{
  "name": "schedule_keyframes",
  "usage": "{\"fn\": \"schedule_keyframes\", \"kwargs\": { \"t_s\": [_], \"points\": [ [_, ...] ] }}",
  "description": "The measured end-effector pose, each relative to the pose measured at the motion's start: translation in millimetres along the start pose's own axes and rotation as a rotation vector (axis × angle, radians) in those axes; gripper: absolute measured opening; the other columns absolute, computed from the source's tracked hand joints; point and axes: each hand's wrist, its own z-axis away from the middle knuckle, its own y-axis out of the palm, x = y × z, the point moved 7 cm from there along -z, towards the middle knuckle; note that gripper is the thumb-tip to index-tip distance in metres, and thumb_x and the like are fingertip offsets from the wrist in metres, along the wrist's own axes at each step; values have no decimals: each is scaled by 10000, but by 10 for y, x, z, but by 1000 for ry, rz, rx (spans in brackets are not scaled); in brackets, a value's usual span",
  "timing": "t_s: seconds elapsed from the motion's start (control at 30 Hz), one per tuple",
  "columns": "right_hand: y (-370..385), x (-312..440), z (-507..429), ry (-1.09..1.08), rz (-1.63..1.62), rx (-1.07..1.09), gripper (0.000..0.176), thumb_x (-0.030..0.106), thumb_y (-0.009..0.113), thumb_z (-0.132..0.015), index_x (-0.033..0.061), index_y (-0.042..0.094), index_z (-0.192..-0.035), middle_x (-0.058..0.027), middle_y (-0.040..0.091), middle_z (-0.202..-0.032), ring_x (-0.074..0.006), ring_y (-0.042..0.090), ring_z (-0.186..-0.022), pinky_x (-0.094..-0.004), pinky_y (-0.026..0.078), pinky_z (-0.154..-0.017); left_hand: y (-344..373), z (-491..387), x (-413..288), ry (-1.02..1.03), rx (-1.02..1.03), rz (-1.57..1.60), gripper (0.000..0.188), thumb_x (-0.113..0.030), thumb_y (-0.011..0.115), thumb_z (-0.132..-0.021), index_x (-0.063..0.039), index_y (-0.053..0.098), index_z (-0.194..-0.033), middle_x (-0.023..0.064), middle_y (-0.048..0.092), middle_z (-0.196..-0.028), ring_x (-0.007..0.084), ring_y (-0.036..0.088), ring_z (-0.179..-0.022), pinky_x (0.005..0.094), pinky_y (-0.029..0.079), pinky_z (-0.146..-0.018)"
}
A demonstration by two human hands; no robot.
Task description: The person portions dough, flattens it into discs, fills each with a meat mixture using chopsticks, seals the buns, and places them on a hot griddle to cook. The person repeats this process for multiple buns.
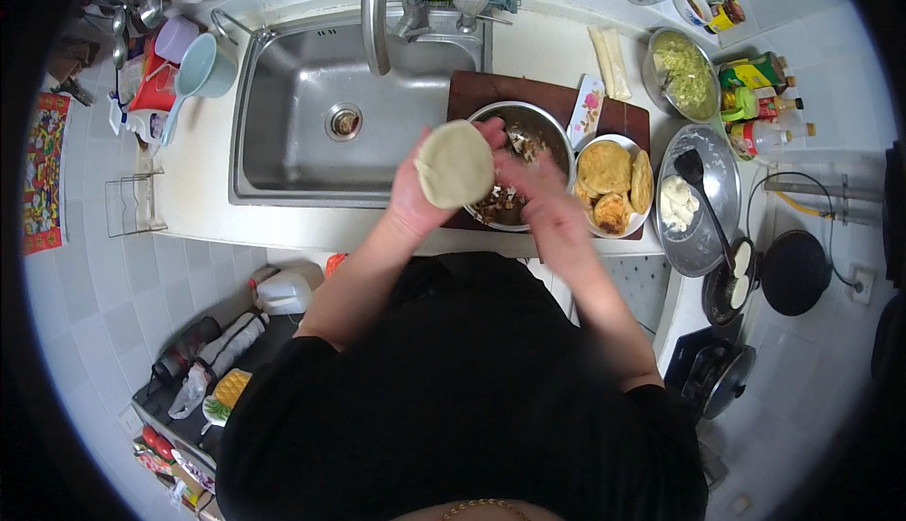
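A flat, pale round of dough [456, 165] lies across the palm and fingers of my left hand [410, 206], at the sink's right front corner. My right hand [559, 209] is blurred by motion, its fingers spread and nothing seen in them. Its fingertips come close to the dough's right edge; whether they touch cannot be told. Beneath both hands stands a steel bowl [566, 140] with dark chopped filling, partly hidden by my fingers. Right of it, a white plate [623, 232] bears several browned flatbreads [606, 167].
A dark red board [474, 89] lies under the bowl and overlaps the sink [297, 110]. Rightward are a floral-handled tool [586, 110], a bowl of shredded greens [683, 71], a metal basin [683, 248] with dough and a black spatula [701, 181], and an electric pan [718, 301] holding pale rounds.
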Motion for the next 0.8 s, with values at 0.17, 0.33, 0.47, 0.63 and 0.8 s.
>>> {"fn": "schedule_keyframes", "kwargs": {
  "t_s": [0.17,0.33,0.47,0.63,0.8],
  "points": [
    [-331,-519,314,35,749,245,428,-18,585,-772,130,665,-1166,-60,607,-1229,-273,573,-1083,-389,457,-908,-194,338,-510,204,-116,-27,601,-446,301,-1016,0,384,-1412,221,353,-1491,369,339,-1385,543,279,-1139],
    [-12,-773,569,-40,650,408,395,7,640,-731,130,673,-1106,-64,582,-1218,-262,557,-1097,-377,473,-894,-551,519,-507,219,-305,-127,583,-447,314,-1025,29,453,-1332,233,509,-1328,417,491,-1224,534,382,-1078],
    [-274,-816,460,-43,422,-53,200,5,686,-780,59,676,-972,-101,613,-1025,-261,607,-937,-343,502,-810,-661,538,-407,138,-271,-208,576,-446,351,-1020,31,468,-1320,221,533,-1303,400,531,-1184,523,439,-1030],
    [-700,-975,537,187,256,-564,89,-9,698,-816,10,675,-900,-106,629,-890,-221,620,-798,-302,495,-731,-882,611,-298,91,-412,-316,543,-447,371,-1016,25,522,-1240,223,605,-1193,380,596,-1108,522,487,-981],
    [-284,-883,520,198,116,-271,55,-1,691,-829,-17,679,-879,-107,668,-848,-200,641,-789,-276,494,-731,-941,582,-249,93,-379,-283,531,-443,384,-1013,28,533,-1210,261,607,-1160,399,598,-1097,533,489,-975]
  ]
}}
